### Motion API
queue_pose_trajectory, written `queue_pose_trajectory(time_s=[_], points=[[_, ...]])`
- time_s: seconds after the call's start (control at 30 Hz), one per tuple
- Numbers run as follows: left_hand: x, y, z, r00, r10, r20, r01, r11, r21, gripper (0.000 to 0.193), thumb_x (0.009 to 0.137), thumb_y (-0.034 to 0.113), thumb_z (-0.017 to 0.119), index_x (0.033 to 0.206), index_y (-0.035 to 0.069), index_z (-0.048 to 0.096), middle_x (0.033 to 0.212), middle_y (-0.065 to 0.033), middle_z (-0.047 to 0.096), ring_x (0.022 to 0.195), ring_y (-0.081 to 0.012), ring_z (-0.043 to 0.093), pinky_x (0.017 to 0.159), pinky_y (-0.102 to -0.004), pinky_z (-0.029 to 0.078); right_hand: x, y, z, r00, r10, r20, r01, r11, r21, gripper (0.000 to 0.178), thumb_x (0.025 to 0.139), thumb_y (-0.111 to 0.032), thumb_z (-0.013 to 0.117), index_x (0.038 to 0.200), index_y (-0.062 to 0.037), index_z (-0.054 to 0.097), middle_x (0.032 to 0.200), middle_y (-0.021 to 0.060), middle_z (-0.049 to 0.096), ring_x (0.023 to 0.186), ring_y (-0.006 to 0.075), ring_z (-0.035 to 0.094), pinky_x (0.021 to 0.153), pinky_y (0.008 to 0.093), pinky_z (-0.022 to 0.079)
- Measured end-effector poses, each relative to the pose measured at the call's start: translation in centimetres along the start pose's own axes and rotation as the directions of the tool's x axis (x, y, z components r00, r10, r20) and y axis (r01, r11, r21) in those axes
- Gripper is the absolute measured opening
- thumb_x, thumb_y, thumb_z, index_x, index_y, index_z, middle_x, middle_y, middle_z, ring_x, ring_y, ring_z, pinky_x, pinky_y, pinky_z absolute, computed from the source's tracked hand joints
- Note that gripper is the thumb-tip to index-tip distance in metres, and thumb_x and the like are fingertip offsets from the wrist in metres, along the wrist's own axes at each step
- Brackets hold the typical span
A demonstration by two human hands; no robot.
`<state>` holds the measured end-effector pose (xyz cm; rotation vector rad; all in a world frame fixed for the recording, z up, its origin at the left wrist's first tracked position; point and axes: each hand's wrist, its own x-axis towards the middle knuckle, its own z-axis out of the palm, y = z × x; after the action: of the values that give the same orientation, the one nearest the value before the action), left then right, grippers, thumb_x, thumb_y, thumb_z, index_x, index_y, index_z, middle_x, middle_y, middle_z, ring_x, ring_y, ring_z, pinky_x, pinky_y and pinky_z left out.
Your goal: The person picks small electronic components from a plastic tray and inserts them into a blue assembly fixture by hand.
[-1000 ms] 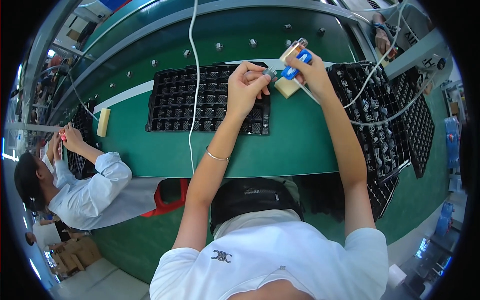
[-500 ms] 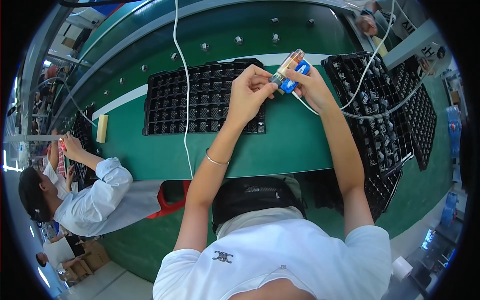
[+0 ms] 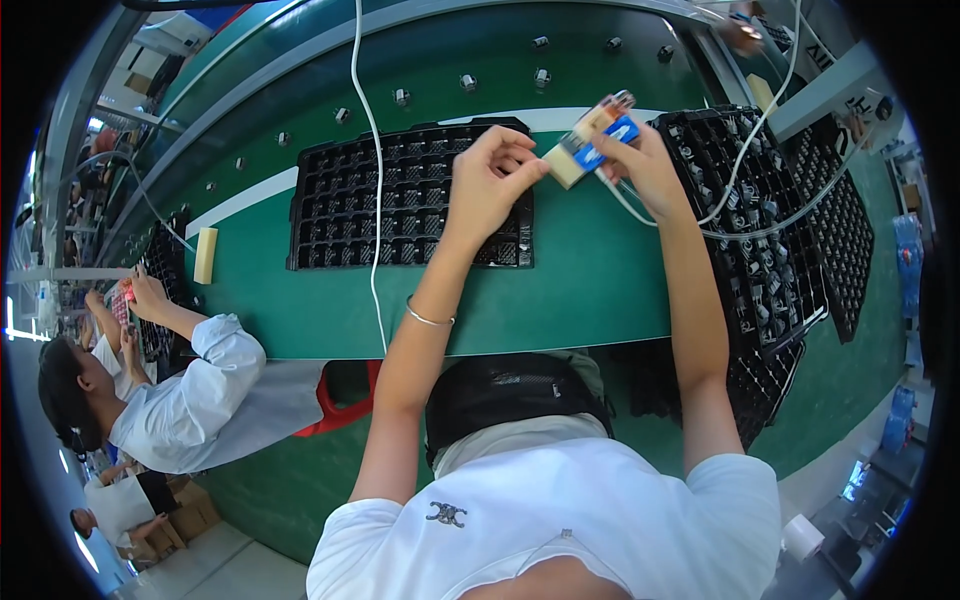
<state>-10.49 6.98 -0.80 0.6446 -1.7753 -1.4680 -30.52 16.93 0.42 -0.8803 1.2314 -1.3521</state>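
Note:
My right hand (image 3: 648, 172) is closed around a small handheld device (image 3: 612, 138) with a blue side, a cream block at its near end and a clear, orange-brown far end. A pale tube (image 3: 622, 200) hangs from it. Just left of the cream end, my left hand (image 3: 485, 185) has its thumb and fingers drawn together in a pinch; anything between them is hidden. Below and behind my left hand lies a black compartment tray (image 3: 335, 215) on the green table (image 3: 590, 300). The compartments I can see hold no clear parts.
Small metal parts (image 3: 402, 97) stand in a row on the green belt beyond. Stacked black trays (image 3: 760, 250) with many metal parts are at right. A white cable (image 3: 376, 200) hangs across the left tray. A cream block (image 3: 205, 255) and a co-worker (image 3: 190, 390) are at left.
My left hand has drawn slightly left, away from the device, and the grey part seen at its fingertips no longer shows. My right hand has shifted right with the device. Belt parts moved slightly.

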Motion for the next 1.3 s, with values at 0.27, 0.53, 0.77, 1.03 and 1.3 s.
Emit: queue_pose_trajectory(time_s=[0.27,0.53,0.77,1.03,1.3], points=[[-1.8,4.0,-3.6,0.992,0.104,-0.076,-0.053,0.867,0.495,0.018,0.078,0.015,0.074,0.083,0.000,0.064,0.072,-0.0060,0.065,0.064,-0.0147,0.060,0.060,-0.0273,0.048,0.4,1.2,1.0,0.838,-0.458,-0.296,0.057,0.614,-0.787,0.037,0.081,-0.024,0.074,0.106,0.0006,0.063,0.076,0.0050,0.062,0.064,0.0094,0.056,0.061,0.0252,0.046],[-10.6,3.1,-6.3,0.985,0.001,0.173,-0.151,0.500,0.853,0.056,0.064,0.021,0.083,0.114,0.011,0.060,0.141,-0.0120,0.044,0.132,-0.0355,0.039,0.103,-0.0495,0.033,0.5,1.6,0.9,0.761,-0.603,-0.241,0.080,0.455,-0.887,0.040,0.077,-0.029,0.075,0.106,-0.0039,0.064,0.071,0.0100,0.060,0.056,0.0188,0.055,0.056,0.0304,0.046],[-11.5,3.7,-5.4,0.979,0.054,0.198,-0.195,0.537,0.821,0.057,0.063,0.015,0.082,0.115,0.010,0.060,0.140,-0.0116,0.046,0.130,-0.0354,0.041,0.102,-0.0463,0.035,0.5,2.0,1.1,0.727,-0.641,-0.245,0.100,0.453,-0.886,0.040,0.077,-0.029,0.074,0.107,-0.0052,0.063,0.078,0.0105,0.062,0.059,0.0222,0.059,0.058,0.0333,0.047],[-11.9,6.0,-4.7,0.971,0.154,0.185,-0.241,0.598,0.765,0.056,0.063,0.016,0.081,0.114,0.008,0.060,0.138,-0.0115,0.049,0.129,-0.0357,0.042,0.102,-0.0461,0.034,0.4,1.9,1.0,0.747,-0.617,-0.247,0.071,0.444,-0.893,0.038,0.077,-0.027,0.073,0.108,-0.0071,0.064,0.078,0.0100,0.062,0.059,0.0225,0.058,0.058,0.0327,0.047],[-12.7,5.5,-3.8,0.974,0.106,0.199,-0.223,0.579,0.784,0.056,0.061,0.013,0.081,0.113,0.007,0.061,0.136,-0.0112,0.051,0.128,-0.0354,0.044,0.104,-0.0450,0.034,1.0,1.7,0.8,0.752,-0.619,-0.229,0.091,0.441,-0.893,0.042,0.075,-0.027,0.074,0.111,-0.0079,0.065,0.072,0.0084,0.061,0.057,0.0184,0.057,0.057,0.0316,0.046]])
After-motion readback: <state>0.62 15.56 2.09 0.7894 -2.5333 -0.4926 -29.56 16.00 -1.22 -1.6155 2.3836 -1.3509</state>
